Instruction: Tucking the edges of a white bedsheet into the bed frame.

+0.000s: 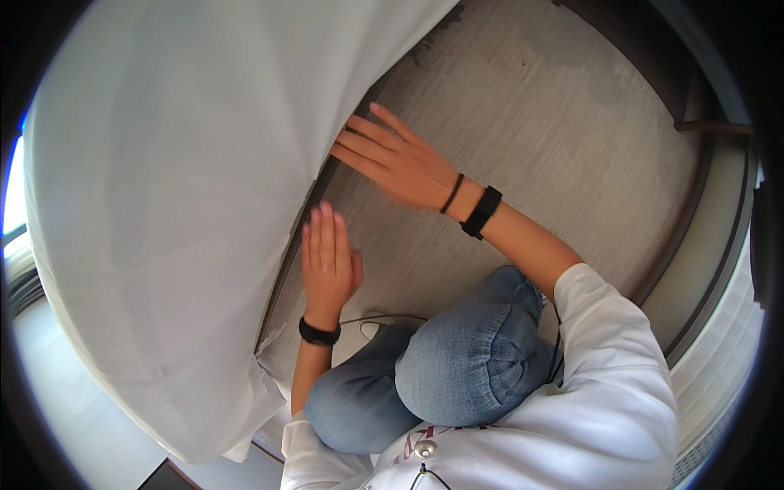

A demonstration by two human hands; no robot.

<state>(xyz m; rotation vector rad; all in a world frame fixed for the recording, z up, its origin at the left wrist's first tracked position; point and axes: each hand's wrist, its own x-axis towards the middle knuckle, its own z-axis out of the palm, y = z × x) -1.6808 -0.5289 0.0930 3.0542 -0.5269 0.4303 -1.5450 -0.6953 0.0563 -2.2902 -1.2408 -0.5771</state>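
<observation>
A large white cloth (184, 202) drapes over a raised surface, with its lower edge running along a dark edge strip. My right hand (401, 159) is spread flat, its fingertips at the cloth's edge and partly hidden there; it holds nothing. A thin dark band and a black wristband (482, 212) are on that wrist. Nearer to me, my left hand (327, 254) is raised beside the cloth's edge with its fingers held side by side and the thumb a little apart. Nothing is in it. Another black band (319, 332) circles the left wrist.
Wood-look flooring (539, 141) with dark patches lies beyond my bent knees in blue jeans (459, 361). Dark-framed furniture (667, 61) curves along the upper right. A thin cord (392, 316) runs behind my knees. Light tiles (92, 398) show at the lower left.
</observation>
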